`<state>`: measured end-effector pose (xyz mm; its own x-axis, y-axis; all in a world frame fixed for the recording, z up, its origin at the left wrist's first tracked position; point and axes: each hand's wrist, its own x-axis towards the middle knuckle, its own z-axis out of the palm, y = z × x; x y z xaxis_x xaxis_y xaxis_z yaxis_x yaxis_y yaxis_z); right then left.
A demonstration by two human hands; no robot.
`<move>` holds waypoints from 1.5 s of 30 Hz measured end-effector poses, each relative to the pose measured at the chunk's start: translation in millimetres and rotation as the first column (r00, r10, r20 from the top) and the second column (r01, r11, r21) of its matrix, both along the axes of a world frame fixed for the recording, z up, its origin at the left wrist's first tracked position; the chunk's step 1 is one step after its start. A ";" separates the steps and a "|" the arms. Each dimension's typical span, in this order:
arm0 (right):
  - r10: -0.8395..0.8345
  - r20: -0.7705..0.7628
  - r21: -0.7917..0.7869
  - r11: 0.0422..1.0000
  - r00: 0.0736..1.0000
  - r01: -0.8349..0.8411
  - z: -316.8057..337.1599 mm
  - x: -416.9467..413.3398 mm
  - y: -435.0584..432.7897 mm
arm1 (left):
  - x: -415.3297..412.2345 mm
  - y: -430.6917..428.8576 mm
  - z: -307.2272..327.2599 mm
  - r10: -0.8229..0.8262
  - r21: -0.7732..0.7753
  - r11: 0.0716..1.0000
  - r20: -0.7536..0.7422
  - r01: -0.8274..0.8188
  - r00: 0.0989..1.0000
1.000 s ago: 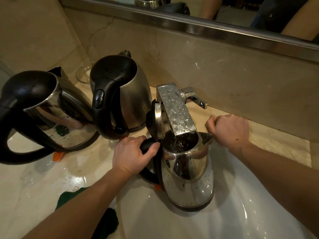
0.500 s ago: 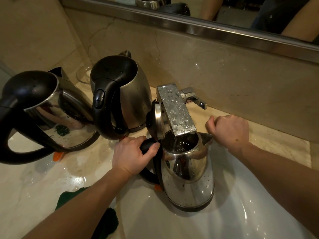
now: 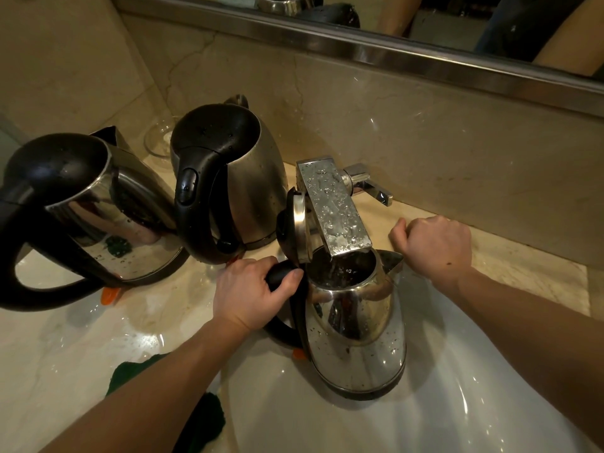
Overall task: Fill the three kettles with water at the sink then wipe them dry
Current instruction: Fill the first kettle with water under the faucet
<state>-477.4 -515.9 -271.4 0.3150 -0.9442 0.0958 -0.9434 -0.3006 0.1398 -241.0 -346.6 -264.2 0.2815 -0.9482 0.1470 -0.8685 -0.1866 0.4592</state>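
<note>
Head view: left hand (image 3: 253, 294) wrapped round third kettle (image 3: 354, 325) handle under faucet (image 3: 333, 207), right hand (image 3: 434, 245) fisted, apparently empty; unchanged, seemingly still filling.

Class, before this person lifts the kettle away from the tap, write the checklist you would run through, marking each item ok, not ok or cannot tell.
1. Left hand gripping the shiny steel kettle's black handle: ok.
2. Kettle lid flipped open: ok.
3. Kettle mouth under the wet chrome spout: ok.
4. Water level high enough: cannot tell.
5. Right hand fisted on the marble counter, off the chrome lever: ok.
6. Green cloth within reach for wiping: ok.
</note>
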 end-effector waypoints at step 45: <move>-0.002 0.008 0.001 1.000 1.000 0.002 2.1 0.5 1.2 | 0.3 -0.2 -1.1 0.000 0.017 1.000 0.009 -0.001 1.000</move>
